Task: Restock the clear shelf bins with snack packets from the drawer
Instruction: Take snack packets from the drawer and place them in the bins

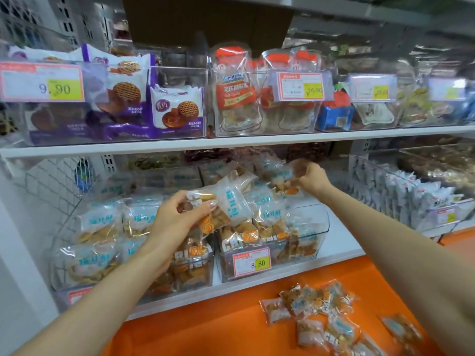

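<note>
Clear-wrapped snack packet (223, 205) pinched in the left grip (177, 214) over the front of the bin (320, 227), likely held ready for a gap, right grip (312, 179) clenched round a second packet (286, 176) at the back, spare packets (316, 312) loose on the orange surface (205, 325) below.

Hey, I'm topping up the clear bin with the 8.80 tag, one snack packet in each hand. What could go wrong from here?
1. The clear bin already looks heaped above its rim, so the snack packet held by the left hand may slide off the pile once released.
2. The right hand grips a second packet farther back over the pile; pushing it down hard could crush the biscuits.
</note>
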The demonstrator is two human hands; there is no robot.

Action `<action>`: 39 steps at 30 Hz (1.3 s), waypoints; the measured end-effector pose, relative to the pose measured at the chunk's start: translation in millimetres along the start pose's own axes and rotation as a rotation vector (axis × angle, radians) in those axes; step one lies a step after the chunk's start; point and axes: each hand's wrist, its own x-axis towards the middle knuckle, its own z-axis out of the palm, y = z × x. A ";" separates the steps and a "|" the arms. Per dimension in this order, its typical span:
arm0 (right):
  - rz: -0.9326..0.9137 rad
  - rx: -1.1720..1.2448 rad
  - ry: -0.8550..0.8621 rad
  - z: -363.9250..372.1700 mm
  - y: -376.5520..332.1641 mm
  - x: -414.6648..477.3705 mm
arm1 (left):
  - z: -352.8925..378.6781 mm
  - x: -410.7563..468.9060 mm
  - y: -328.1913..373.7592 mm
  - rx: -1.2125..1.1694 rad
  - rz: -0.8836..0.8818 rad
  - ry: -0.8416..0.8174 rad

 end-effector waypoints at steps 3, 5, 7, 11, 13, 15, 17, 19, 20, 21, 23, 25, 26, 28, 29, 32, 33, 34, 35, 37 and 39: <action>-0.037 -0.284 -0.024 8.6 6.3 11.0 | -0.5 1.8 1.2 -0.010 -0.005 0.008; -0.120 -0.437 -0.011 13.3 7.6 14.5 | 0.5 1.8 1.4 -0.016 -0.014 -0.007; -0.215 -0.499 -0.002 15.6 6.8 15.4 | 1.5 1.4 1.0 -0.024 -0.027 -0.017; -0.317 -0.594 -0.025 11.1 8.0 17.6 | 3.5 2.3 1.2 -0.010 -0.040 -0.021; -0.365 -0.708 -0.003 11.8 7.4 19.5 | 5.4 2.4 2.0 -0.005 -0.046 -0.026; -0.405 -0.800 -0.005 16.4 5.5 21.3 | 8.0 2.2 2.4 0.003 -0.048 -0.042; -0.429 -0.847 -0.034 20.9 3.0 23.1 | 11.3 1.7 2.8 -0.011 -0.049 -0.063; -0.411 -0.884 -0.065 20.7 1.2 21.7 | 15.8 0.3 3.4 -0.044 -0.055 -0.082; -0.386 -0.900 -0.081 18.2 1.4 21.2 | 18.7 -0.2 4.1 -0.064 -0.061 -0.091; -0.354 -0.905 -0.093 15.1 1.3 20.1 | 21.7 -0.4 4.4 -0.081 -0.065 -0.094; -0.301 -0.844 -0.055 9.2 0.6 13.4 | 27.7 -1.1 5.6 -0.100 -0.076 -0.099; -0.358 -0.641 0.112 2.8 -0.3 5.2 | 33.0 -2.0 6.6 -0.120 -0.091 -0.125; -0.382 -0.464 0.176 -1.7 -3.8 -3.1 | 35.2 -2.6 6.7 -0.126 -0.094 -0.140; -0.330 0.034 0.072 -15.7 -22.6 -36.8 | 39.2 -4.0 7.0 -0.103 -0.087 -0.163; -0.289 0.238 -0.087 -22.5 -33.8 -57.8 | 41.4 -4.3 6.8 -0.087 -0.082 -0.172; -0.250 0.350 -0.514 -30.2 -51.3 -109.8 | 48.2 -8.0 7.9 -0.066 -0.072 -0.207; -0.247 0.350 -0.550 -29.3 -48.7 -117.3 | 50.3 -9.6 8.6 -0.047 -0.062 -0.225; -0.228 0.346 -0.531 -30.3 -45.2 -118.9 | 51.6 -10.5 9.3 -0.014 -0.044 -0.239; -0.198 0.328 -0.480 -34.4 -41.6 -115.4 | 51.7 -10.8 9.5 0.028 -0.019 -0.243; -0.125 0.280 -0.330 -48.3 -29.6 -97.7 | 46.9 -8.7 9.5 0.102 0.026 -0.215; -0.085 0.196 -0.158 -66.0 -17.0 -74.0 | 38.5 -5.9 9.5 0.122 0.037 -0.166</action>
